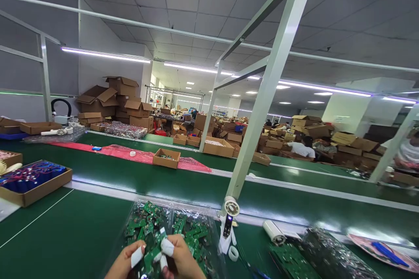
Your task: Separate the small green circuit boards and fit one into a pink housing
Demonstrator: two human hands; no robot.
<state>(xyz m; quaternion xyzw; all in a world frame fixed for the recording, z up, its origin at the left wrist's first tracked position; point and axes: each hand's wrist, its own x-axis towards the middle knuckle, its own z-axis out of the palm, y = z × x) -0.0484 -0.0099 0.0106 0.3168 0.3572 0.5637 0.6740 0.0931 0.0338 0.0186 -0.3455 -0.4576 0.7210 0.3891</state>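
Board count: one green board (151, 258) is in hand, many loose boards (198, 232) are left in the tray, so the work looks to be mid-pile; which are done, I cannot tell
Green board: between the two hands at the near edge of the view, above the tray
Left hand (127, 262): thumb in a white finger cover, fingertips pinched on the board's left side
Right hand (183, 258): close beside the left, covered thumb and finger closed on the same board
Clear tray (220, 250): under and beyond the hands, boards on both sides of its divider
Right of tray: a tape ring (233, 253) and a white handheld fan (228, 222); farther right, a batch of green boards (291, 262) beside a clear-wrapped bundle (338, 253)
Left bench: a carton of blue packs (36, 177) with red wires
Across the belt: a small cardboard box (166, 158) on pink wrap (122, 153)
Far room: stacked cartons (122, 98) and seated co-workers (301, 148)
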